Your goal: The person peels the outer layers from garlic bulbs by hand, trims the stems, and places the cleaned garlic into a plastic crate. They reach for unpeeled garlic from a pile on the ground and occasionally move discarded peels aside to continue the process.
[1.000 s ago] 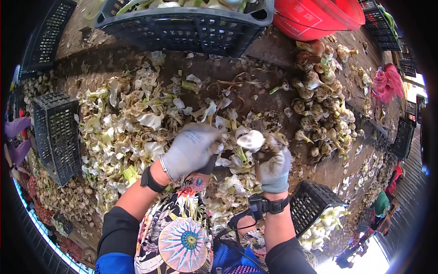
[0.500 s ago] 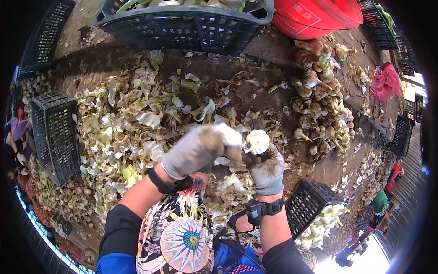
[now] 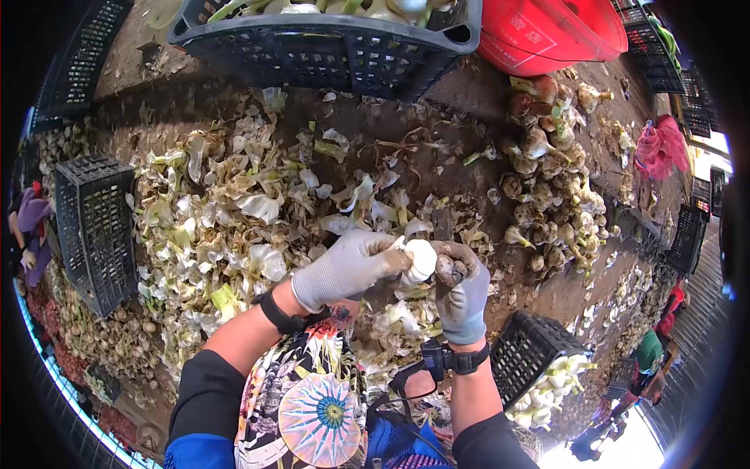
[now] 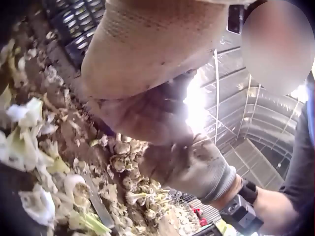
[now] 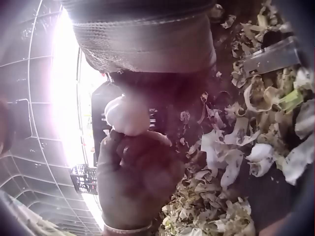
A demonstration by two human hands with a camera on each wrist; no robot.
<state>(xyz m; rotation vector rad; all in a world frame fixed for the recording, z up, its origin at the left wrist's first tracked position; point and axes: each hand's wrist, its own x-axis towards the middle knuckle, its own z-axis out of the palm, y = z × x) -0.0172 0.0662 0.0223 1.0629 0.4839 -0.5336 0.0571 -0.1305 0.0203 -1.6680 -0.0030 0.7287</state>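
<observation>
While the left hand [image 3: 344, 267] pinches the garlic [image 3: 422, 261] near the head view's centre, the right hand [image 3: 464, 293] is just beside at four o'clock, fingers curled; whether they grip anything, I cannot tell. The crate [image 3: 344, 56] at eleven and bucket [image 3: 504, 35] at one are cut off; the bucket's pale characters [image 3: 533, 44] include 店.

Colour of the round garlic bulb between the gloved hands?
White; the round garlic bulb shows best in the head view.
</observation>
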